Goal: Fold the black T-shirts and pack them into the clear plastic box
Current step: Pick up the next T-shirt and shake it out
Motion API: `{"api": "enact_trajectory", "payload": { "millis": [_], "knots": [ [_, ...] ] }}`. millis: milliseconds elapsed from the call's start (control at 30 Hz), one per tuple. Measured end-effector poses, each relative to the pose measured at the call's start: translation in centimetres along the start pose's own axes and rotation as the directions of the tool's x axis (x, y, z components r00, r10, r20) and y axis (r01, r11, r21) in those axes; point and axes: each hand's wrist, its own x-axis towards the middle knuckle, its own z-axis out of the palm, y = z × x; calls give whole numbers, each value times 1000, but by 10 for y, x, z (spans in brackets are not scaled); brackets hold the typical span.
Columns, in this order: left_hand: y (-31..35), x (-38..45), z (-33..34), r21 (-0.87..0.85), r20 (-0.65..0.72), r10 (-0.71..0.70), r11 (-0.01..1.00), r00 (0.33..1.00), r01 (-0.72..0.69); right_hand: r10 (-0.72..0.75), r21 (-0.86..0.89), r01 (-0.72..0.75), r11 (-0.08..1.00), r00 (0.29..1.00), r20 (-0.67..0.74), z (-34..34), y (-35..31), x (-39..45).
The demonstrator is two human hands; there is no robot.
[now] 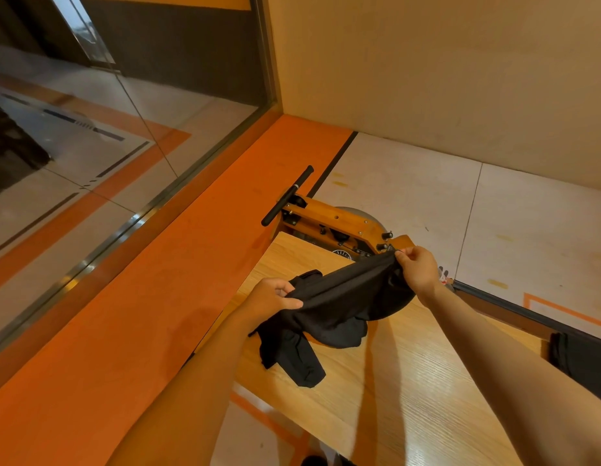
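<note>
A crumpled black T-shirt (pixel 339 304) hangs stretched between both my hands above the wooden table (pixel 410 381). My left hand (pixel 272 297) grips its left end, fingers curled into the cloth. My right hand (pixel 418 270) pinches the other end higher up and farther away. Part of the shirt sags and trails onto the tabletop. More black cloth (pixel 581 361) lies at the table's right edge, partly cut off by my right arm. No clear plastic box is in view.
A wooden rowing machine (pixel 336 227) with a black handle bar (pixel 287 196) stands just beyond the table's far edge. An orange floor strip (pixel 178 280) and a glass wall (pixel 124 129) run along the left. A beige wall closes the back.
</note>
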Motion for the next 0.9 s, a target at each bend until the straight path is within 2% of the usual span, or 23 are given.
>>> {"api": "enact_trajectory", "payload": {
  "millis": [100, 233, 467, 633, 700, 767, 800, 867, 900],
  "knots": [
    [0, -2, -2, -13, -28, 1, 1000, 1000, -2, 43, 11, -43, 999, 998, -43, -8, 7, 4],
    [1, -2, 0, 13, -72, 26, 1000, 997, -25, 51, 9, -51, 999, 998, -24, -11, 11, 4],
    [4, -2, 2, -121, -229, 35, 991, 973, -64, 56, 46, -55, 997, 998, -22, -19, 13, 3],
    [10, 7, 5, -190, -278, 1, 980, 961, -56, 75, 136, -72, 988, 997, -17, -23, 18, -3],
    [13, 13, 7, -203, -310, -21, 978, 950, -45, 164, 192, -157, 969, 986, -20, -22, 21, -2],
    [15, 19, 9, -243, -337, -44, 969, 941, -41, 326, 298, -321, 899, 945, 35, -24, 24, -1],
    [17, 22, 9, -268, -353, -61, 963, 934, -39, 413, 383, -427, 819, 903, 121, -26, 26, -1],
    [20, 24, 9, -312, -391, -107, 950, 914, -22, 484, 475, -576, 665, 817, 313, -33, 32, -4],
    [22, 25, 8, -335, -405, -132, 942, 905, -13, 494, 452, -613, 647, 790, 364, -36, 36, -5]
  ]
}}
